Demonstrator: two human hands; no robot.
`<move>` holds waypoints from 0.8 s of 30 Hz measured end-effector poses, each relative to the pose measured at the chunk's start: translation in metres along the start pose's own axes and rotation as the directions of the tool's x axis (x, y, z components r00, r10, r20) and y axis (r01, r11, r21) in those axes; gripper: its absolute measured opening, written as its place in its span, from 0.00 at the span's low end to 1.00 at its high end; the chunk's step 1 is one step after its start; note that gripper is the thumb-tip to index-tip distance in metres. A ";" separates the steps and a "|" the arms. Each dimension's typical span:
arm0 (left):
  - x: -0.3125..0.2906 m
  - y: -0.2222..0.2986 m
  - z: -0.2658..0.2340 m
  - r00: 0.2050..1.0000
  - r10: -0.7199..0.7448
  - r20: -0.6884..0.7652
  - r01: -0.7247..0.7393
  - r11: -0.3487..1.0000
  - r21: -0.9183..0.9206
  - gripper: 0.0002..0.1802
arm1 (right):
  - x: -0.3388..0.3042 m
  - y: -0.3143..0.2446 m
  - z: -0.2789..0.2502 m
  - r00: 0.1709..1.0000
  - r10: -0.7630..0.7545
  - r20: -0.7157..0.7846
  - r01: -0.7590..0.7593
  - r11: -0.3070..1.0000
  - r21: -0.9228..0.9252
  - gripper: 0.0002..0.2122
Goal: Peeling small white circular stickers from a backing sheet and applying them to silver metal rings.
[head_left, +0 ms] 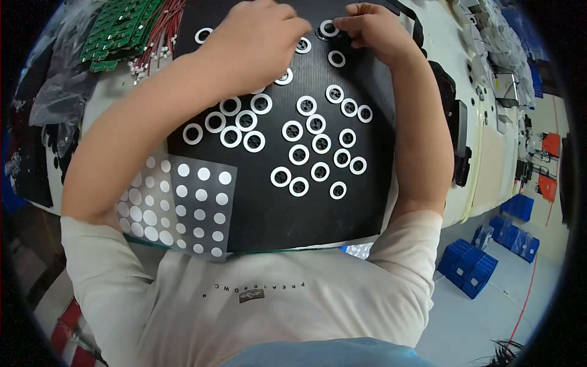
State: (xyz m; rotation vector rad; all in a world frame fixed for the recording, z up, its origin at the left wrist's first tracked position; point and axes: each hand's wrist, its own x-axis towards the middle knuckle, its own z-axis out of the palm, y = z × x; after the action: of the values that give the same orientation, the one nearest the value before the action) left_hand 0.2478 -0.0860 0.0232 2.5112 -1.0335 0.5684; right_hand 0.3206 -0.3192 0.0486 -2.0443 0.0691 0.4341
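At the far edge of the black mat, the thumb and fingertips of my right hand (380,32) close on the rim of a white ring with a dark centre (329,28). Across from it, my left hand (260,46) is curled with its fingers bent toward that ring. Whatever those fingertips may hold is hidden. Just below them lies another white-rimmed ring (303,45). Several more such rings, like this one (321,144), are spread over the black mat (293,220). Under my left forearm, a clear sheet with rows of white round stickers (200,196) overlaps the mat's near left corner.
A stack of green circuit boards (119,30) and a bundle of red wires with white connectors (160,37) sit at the far left, beside crumpled clear plastic bags (58,101). White parts in plastic (498,52) lie far right. Blue bins (468,266) stand on the floor.
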 end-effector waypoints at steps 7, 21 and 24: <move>0.014 -0.004 0.028 0.994 0.047 0.099 -0.050 0.998 0.037 0.14 | -0.012 -0.009 0.005 0.997 -0.076 0.006 0.075 0.969 -0.236 0.11; 0.020 -0.004 0.025 0.976 -0.131 0.172 0.158 0.976 -0.151 0.14 | -0.007 0.001 0.002 0.999 -0.019 0.040 0.017 0.999 0.051 0.07; 0.015 -0.004 0.024 0.987 -0.090 0.134 0.112 0.979 -0.168 0.16 | -0.006 0.001 0.007 0.995 -0.080 0.056 0.088 0.984 -0.152 0.07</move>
State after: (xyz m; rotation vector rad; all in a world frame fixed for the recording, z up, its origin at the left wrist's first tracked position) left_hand 0.2662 -0.1031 0.0096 2.4512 -0.9474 0.2794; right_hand 0.3132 -0.3140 0.0470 -2.1783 -0.0827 0.4487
